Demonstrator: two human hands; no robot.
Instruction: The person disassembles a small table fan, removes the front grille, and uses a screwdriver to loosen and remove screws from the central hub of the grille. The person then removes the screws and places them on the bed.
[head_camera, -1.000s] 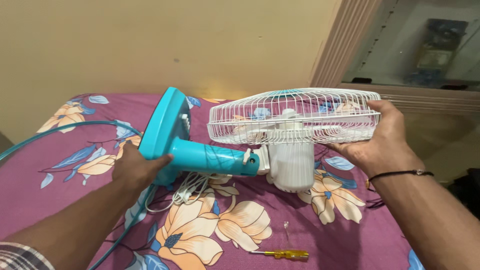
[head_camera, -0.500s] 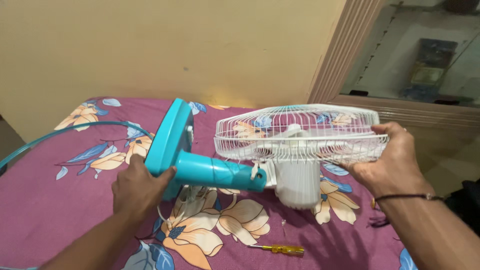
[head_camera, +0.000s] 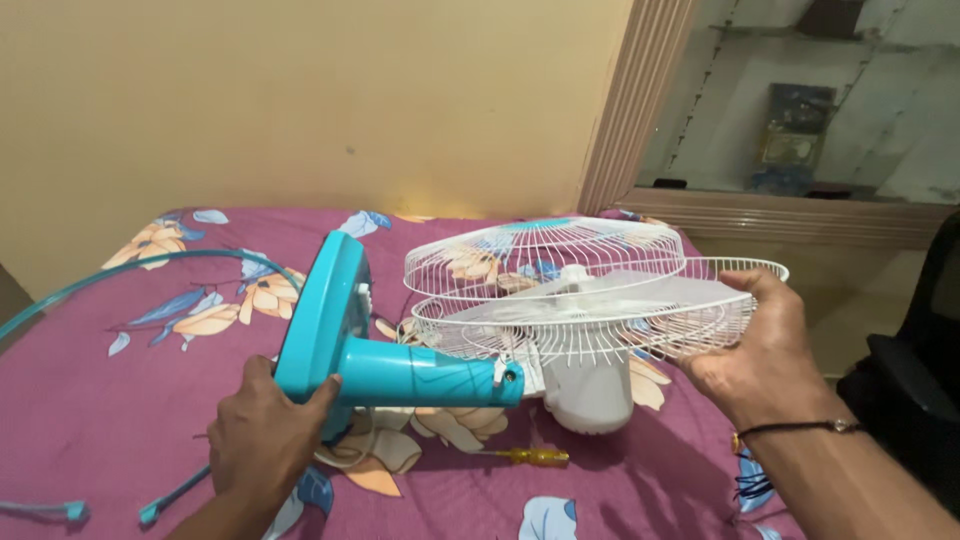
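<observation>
I hold a table fan lying on its side above a bed. My left hand (head_camera: 262, 432) grips the teal round base (head_camera: 322, 318) where the teal stem (head_camera: 430, 374) joins it. My right hand (head_camera: 752, 350) holds the rim of the white rear wire guard (head_camera: 600, 335). The translucent white blades (head_camera: 590, 300) and white motor housing (head_camera: 588, 395) sit inside and under this guard. A second white wire guard (head_camera: 545, 255) with a teal centre lies loose, tilted just behind and above the fan head.
The bed has a purple floral sheet (head_camera: 100, 400). A yellow-handled screwdriver (head_camera: 525, 457) lies under the fan. A thin teal ring (head_camera: 130, 275) arcs over the sheet at left. A yellow wall stands behind, a wooden ledge (head_camera: 790, 215) to the right, and a dark chair (head_camera: 915, 390) at the far right.
The fan has moved down and to the right in my hands. The front guard now sits apart from the rear guard, raised behind it.
</observation>
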